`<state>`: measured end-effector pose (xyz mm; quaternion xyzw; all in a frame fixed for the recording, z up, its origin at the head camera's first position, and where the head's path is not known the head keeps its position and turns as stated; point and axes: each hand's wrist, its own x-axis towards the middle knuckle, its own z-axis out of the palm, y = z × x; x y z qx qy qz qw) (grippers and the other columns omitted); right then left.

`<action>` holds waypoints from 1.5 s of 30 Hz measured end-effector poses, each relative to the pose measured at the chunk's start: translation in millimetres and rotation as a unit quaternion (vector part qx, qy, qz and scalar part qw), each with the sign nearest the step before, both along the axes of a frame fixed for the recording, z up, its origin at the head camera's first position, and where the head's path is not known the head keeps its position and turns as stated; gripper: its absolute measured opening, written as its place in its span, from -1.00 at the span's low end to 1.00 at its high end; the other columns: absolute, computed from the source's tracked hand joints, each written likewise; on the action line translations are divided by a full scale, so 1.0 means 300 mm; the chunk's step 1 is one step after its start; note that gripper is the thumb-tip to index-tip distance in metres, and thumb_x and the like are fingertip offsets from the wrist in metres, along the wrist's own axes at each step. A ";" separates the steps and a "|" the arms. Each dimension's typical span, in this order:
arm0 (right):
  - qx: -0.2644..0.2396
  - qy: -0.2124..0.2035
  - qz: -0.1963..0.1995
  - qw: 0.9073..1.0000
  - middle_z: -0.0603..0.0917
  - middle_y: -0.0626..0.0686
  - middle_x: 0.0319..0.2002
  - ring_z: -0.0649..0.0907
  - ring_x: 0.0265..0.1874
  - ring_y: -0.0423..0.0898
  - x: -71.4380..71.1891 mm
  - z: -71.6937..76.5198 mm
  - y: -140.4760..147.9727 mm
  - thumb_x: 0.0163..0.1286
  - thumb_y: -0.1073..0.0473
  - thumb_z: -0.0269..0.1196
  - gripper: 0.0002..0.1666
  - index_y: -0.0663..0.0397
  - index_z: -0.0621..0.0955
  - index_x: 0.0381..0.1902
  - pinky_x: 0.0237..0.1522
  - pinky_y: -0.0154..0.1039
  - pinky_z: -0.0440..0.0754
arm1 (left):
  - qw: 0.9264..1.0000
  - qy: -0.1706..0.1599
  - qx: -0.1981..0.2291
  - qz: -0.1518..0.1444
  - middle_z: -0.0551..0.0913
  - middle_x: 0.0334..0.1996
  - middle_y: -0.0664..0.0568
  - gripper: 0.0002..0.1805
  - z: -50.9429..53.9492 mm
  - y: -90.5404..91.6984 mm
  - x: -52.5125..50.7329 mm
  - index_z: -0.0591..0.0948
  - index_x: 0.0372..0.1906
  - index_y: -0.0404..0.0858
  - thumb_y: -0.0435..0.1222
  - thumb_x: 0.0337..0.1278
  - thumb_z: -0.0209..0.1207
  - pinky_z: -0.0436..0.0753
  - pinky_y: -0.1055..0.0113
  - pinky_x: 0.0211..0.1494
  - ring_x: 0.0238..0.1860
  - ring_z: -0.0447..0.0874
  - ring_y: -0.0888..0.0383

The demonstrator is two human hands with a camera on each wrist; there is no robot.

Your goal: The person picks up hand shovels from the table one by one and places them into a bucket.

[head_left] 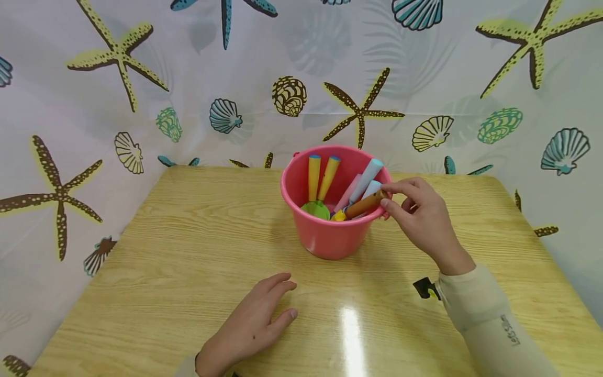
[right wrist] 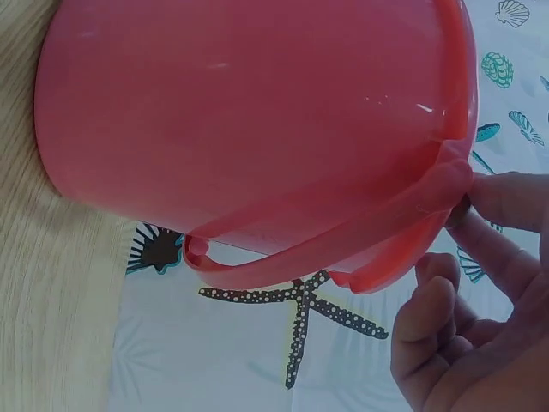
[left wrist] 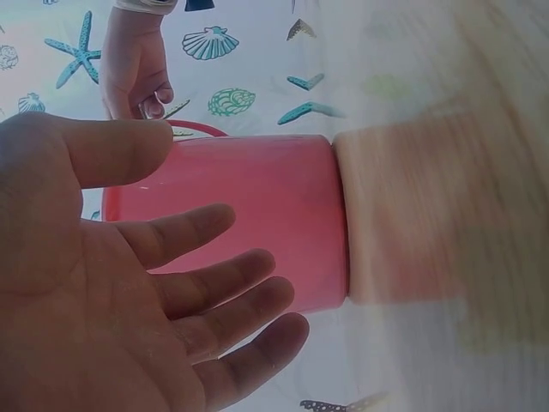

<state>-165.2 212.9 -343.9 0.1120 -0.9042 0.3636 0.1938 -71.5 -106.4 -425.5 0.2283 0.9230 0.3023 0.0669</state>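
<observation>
A pink bucket (head_left: pixel 330 235) stands on the table and holds several toy-like tools. My right hand (head_left: pixel 421 217) is at the bucket's right rim, its thumb and forefinger pinching the top end of a brown handle (head_left: pixel 363 206). That handle leans on the rim; a yellow part shows at its lower end, and the rest is hidden in the bucket. In the right wrist view, the fingertips (right wrist: pixel 493 249) meet just past the rim. Over the table in front of the bucket, my left hand (head_left: pixel 256 317) holds nothing, its fingers spread and relaxed.
Inside the bucket, two yellow handles (head_left: pixel 314 178) with green heads (head_left: pixel 316 210) lean at the back left. Light blue handles (head_left: pixel 366 180) and a pink handle (head_left: pixel 347 192) lean right. The bucket's handle (right wrist: pixel 343 240) hangs down its side. A patterned cloth (head_left: pixel 254 68) hangs behind the wooden table (head_left: pixel 198 225).
</observation>
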 end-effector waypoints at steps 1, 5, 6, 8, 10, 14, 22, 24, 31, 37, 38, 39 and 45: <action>0.002 -0.003 0.003 1.000 0.59 0.14 -0.04 0.44 -0.47 -0.12 0.001 0.000 0.002 0.36 0.15 0.33 -0.66 0.02 0.69 0.09 -0.57 -0.43 0.43 | 1.000 -0.001 0.000 0.000 0.41 0.40 -0.11 -0.55 0.000 0.000 0.000 0.52 0.25 -0.21 -0.14 0.34 0.17 0.46 -0.06 0.40 0.43 0.37 -0.08; 0.004 -0.012 0.012 1.000 0.59 0.16 0.00 0.48 -0.47 -0.18 0.011 0.004 0.014 0.39 0.17 0.28 -0.60 0.05 0.63 0.18 -0.55 -0.42 0.49 | 1.000 -0.009 -0.002 -0.001 0.40 0.41 -0.11 -0.54 -0.002 -0.002 -0.002 0.50 0.27 -0.22 -0.13 0.36 0.16 0.47 -0.07 0.39 0.43 0.36 -0.08; 0.003 -0.013 0.013 1.000 0.59 0.17 0.01 0.49 -0.47 -0.21 0.015 0.006 0.017 0.40 0.18 0.27 -0.58 0.07 0.61 0.19 -0.55 -0.42 0.50 | 1.000 -0.010 0.000 0.000 0.40 0.41 -0.11 -0.53 -0.002 -0.002 -0.003 0.50 0.28 -0.22 -0.13 0.36 0.16 0.46 -0.07 0.40 0.44 0.35 -0.08; 0.000 -0.016 0.011 1.000 0.59 0.18 0.02 0.50 -0.48 -0.26 0.024 0.011 0.026 0.41 0.18 0.26 -0.56 0.11 0.57 0.22 -0.52 -0.43 0.51 | 1.000 -0.010 0.003 0.005 0.40 0.41 -0.10 -0.51 -0.002 -0.003 -0.005 0.48 0.29 -0.22 -0.13 0.35 0.17 0.45 -0.07 0.41 0.44 0.34 -0.08; -0.002 -0.019 0.007 1.000 0.60 0.19 0.02 0.49 -0.46 -0.29 0.035 0.018 0.035 0.42 0.18 0.24 -0.55 0.13 0.54 0.23 -0.49 -0.47 0.52 | 1.000 -0.009 0.008 0.013 0.39 0.41 -0.09 -0.50 -0.001 -0.004 -0.007 0.47 0.31 -0.21 -0.14 0.34 0.18 0.42 -0.07 0.43 0.45 0.33 -0.07; 0.008 -0.031 0.000 0.999 0.60 0.16 0.01 0.47 -0.42 -0.29 0.057 0.034 0.064 0.45 0.16 0.21 -0.57 0.12 0.52 0.23 -0.41 -0.55 0.50 | 0.999 -0.009 0.025 0.028 0.38 0.42 -0.08 -0.47 0.005 -0.004 -0.011 0.45 0.33 -0.22 -0.14 0.33 0.19 0.39 -0.07 0.45 0.46 0.31 -0.05; 0.103 -0.099 0.031 0.989 0.61 0.20 0.08 0.55 -0.33 -0.24 0.095 0.032 0.176 0.47 0.07 0.19 -0.56 0.13 0.52 0.22 -0.41 -0.37 0.52 | 0.998 -0.008 0.040 0.038 0.39 0.43 -0.06 -0.45 0.015 -0.001 -0.012 0.44 0.35 -0.23 -0.16 0.32 0.21 0.39 -0.08 0.46 0.47 0.30 -0.03; 0.132 -0.132 0.049 0.981 0.61 0.21 0.10 0.58 -0.29 -0.16 0.102 0.020 0.205 0.48 0.05 0.18 -0.55 0.15 0.52 0.22 -0.40 -0.36 0.53 | 0.998 -0.009 0.041 0.040 0.39 0.43 -0.06 -0.45 0.014 -0.003 -0.011 0.44 0.35 -0.22 -0.16 0.31 0.21 0.39 -0.08 0.46 0.46 0.30 -0.03; 0.190 -0.195 0.078 0.959 0.63 0.26 0.12 0.62 -0.27 -0.15 0.131 -0.033 0.301 0.50 0.06 0.16 -0.52 0.25 0.52 0.22 -0.35 -0.35 0.56 | 0.999 0.001 0.037 0.039 0.40 0.42 -0.07 -0.46 0.013 -0.007 -0.007 0.45 0.34 -0.22 -0.17 0.31 0.21 0.40 -0.09 0.44 0.46 0.31 -0.04; 0.218 -0.249 0.074 0.941 0.67 0.25 0.02 0.67 -0.26 -0.10 0.139 -0.071 0.368 0.50 0.04 0.16 -0.51 0.28 0.51 0.22 -0.27 -0.17 0.63 | 0.999 0.002 0.035 0.038 0.40 0.42 -0.06 -0.46 0.015 -0.006 -0.007 0.45 0.34 -0.23 -0.18 0.32 0.20 0.40 -0.10 0.44 0.46 0.31 -0.04; 0.222 -0.256 0.075 0.938 0.68 0.23 0.00 0.67 -0.27 -0.09 0.140 -0.078 0.377 0.50 0.04 0.15 -0.51 0.28 0.51 0.22 -0.27 -0.15 0.63 | 0.999 0.000 0.036 0.037 0.40 0.42 -0.07 -0.46 0.015 -0.006 -0.008 0.45 0.34 -0.24 -0.18 0.32 0.20 0.39 -0.10 0.44 0.46 0.31 -0.04; 0.226 -0.262 0.075 0.935 0.68 0.22 -0.02 0.67 -0.28 -0.09 0.142 -0.084 0.387 0.50 0.04 0.15 -0.51 0.28 0.51 0.21 -0.27 -0.13 0.63 | 0.999 0.001 0.037 0.036 0.40 0.42 -0.07 -0.46 0.015 -0.006 -0.008 0.45 0.34 -0.24 -0.18 0.32 0.20 0.40 -0.11 0.44 0.46 0.31 -0.05; 0.263 -0.322 0.073 0.906 0.70 0.16 -0.11 0.68 -0.26 -0.03 0.151 -0.112 0.452 0.50 -0.02 0.14 -0.47 0.31 0.51 0.18 -0.30 -0.08 0.63 | 0.999 0.003 0.035 0.036 0.40 0.42 -0.08 -0.46 0.016 -0.005 -0.009 0.45 0.34 -0.24 -0.18 0.31 0.20 0.40 -0.10 0.43 0.46 0.31 -0.05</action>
